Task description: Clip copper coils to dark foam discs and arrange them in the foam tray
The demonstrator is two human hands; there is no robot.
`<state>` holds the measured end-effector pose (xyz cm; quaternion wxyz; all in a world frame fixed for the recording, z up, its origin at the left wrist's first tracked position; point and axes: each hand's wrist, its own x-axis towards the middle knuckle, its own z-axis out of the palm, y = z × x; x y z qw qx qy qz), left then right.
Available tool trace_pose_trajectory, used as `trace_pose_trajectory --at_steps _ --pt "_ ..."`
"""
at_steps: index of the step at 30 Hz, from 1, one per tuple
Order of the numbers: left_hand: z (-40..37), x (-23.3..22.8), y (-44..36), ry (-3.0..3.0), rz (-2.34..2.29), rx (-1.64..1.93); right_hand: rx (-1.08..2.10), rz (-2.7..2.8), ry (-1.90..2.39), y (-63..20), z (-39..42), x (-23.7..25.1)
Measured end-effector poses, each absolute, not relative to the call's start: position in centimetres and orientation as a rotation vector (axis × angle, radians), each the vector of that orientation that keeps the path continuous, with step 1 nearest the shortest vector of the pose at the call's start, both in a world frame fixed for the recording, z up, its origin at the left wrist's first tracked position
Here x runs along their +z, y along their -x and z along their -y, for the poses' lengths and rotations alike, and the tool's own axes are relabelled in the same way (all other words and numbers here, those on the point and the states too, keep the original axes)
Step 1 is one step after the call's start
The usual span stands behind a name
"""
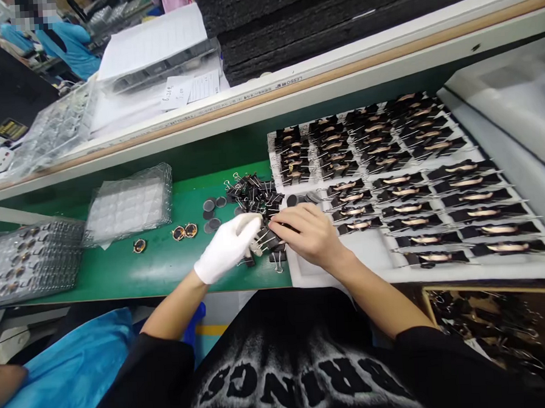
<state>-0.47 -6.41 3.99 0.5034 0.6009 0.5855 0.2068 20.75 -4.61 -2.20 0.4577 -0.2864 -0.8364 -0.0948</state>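
My left hand (231,241), in a white glove, closes its fingers on a black binder clip (269,239) with silver wire handles. From the other side my bare right hand (309,231) pinches the same clip; what lies between its fingertips is partly hidden. Just beyond both hands is a heap of black binder clips (251,190) on the green table. Several dark round discs (212,224) lie left of the heap. At my right stands a white foam tray (366,257) with rows of clipped black pieces (400,192), each showing a tan strip.
Three small gold-rimmed round parts (139,245) lie on the green table (130,275) to the left. Clear plastic trays (129,205) are stacked behind them. A box of clips (493,320) stands below the right edge. A shelf rail (258,101) crosses the back; a blue-clothed person sits left.
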Motion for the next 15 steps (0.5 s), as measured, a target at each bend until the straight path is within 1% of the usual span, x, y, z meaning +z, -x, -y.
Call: trace_pose_trajectory --at_steps 2,4,6,7,9,11,15 --pt "6.5 4.0 -0.4 -1.407 -1.281 0.367 -0.389 2.006 0.705 -21.6 5.6 -2.2" --pt "6.7 3.9 -1.2 -1.376 -1.117 0.267 -0.471 1.948 0.781 -22.7 6.9 -2.6" --pt "6.8 3.8 -2.2 -1.394 -1.035 0.233 -0.433 1.904 0.975 -24.1 8.2 -3.3" --pt "6.8 3.8 -2.7 -1.432 -1.026 0.232 -0.365 1.874 1.112 -24.8 9.0 -3.6" --pt "6.8 3.8 -3.8 -1.538 -1.032 0.235 -0.134 1.787 1.346 -26.3 10.4 -4.1" --pt "6.6 3.6 -4.9 -1.626 -1.026 0.228 0.189 1.612 1.421 -27.5 11.9 -4.4" --pt "6.4 2.9 -7.0 -1.72 -0.985 0.196 0.913 1.232 1.216 -29.4 14.6 -4.7"
